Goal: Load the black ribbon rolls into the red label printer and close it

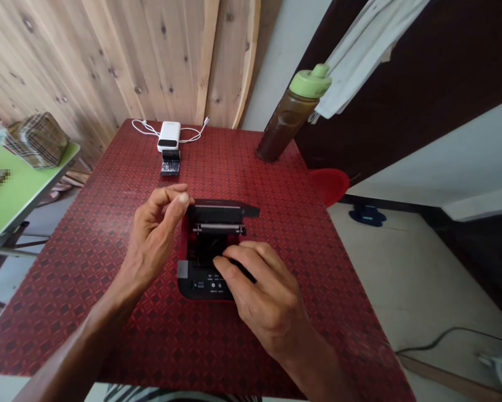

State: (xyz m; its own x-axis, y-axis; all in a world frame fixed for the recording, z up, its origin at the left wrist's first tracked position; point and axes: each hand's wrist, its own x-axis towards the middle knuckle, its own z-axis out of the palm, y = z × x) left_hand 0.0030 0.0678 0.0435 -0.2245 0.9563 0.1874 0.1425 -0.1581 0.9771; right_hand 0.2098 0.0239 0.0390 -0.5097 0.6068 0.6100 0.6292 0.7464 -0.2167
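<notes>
A small black-and-red machine [187,287] lies on the table with its dark lid [217,213] raised. A metal roller [219,228] shows under the lid, and small buttons sit on the front panel. My left hand [156,234] pinches the lid's left corner between thumb and fingers. My right hand [263,285] reaches over the machine's right side, its fingertips closed together at the dark open compartment [209,245]. Whatever those fingers hold there is hidden.
Behind the machine lie a white power bank [169,135] with a cable and a small black piece [170,163]. A brown bottle [290,114] with a green lid stands at the red table's [150,329] far right. A green table [33,173] with a plaid bag [41,139] is left.
</notes>
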